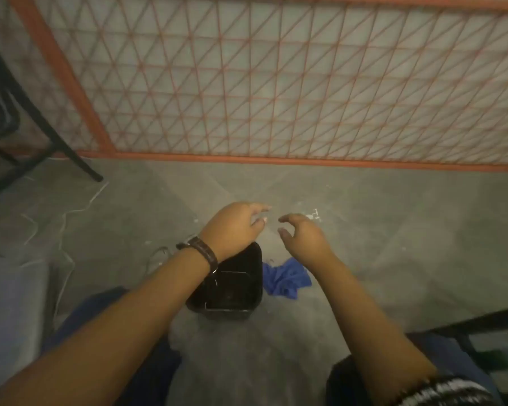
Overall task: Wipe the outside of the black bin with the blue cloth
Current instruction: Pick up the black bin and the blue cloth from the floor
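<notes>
While right hand (304, 235) hovers, blue cloth (286, 278) (crumpled) lies apart.

No text, label or number is legible; the small white marks (315, 214) on the floor (393, 235) are too blurred to read.

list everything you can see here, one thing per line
bin: one, black, open top, on the floor near the middle
cloth: one, blue, crumpled on the floor right beside the bin
mesh panel: one, orange frame and wire, along the far side
chair legs: black, far left
cord: one, white, trailing over the floor at left
floor: grey concrete, dusty
wristband: one, dark, on the left wrist
left hand: over the bin's far end, fingers loosely curled, holds nothing
right hand: in the air beyond the cloth, fingers loosely curled, holds nothing
</notes>
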